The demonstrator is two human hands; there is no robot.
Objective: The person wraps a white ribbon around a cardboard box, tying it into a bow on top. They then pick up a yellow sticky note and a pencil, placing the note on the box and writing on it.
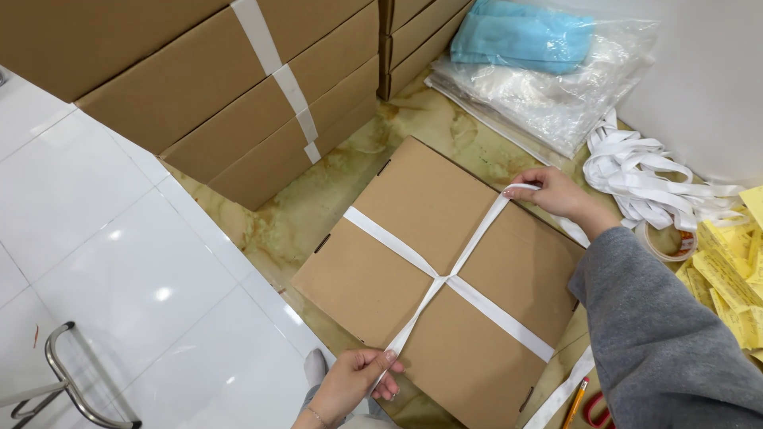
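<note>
We look down from one camera on our head, close above a flat brown box (441, 282) on the floor. Both our hands show at its edges.

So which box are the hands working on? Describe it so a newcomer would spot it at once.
Start at the tall stack of cardboard boxes at the top left; just below it, alone on the marbled floor, lies a flat box. Unlike the stacked ones, it has white strap crossing at its middle, held by the left hand and right hand.
</note>
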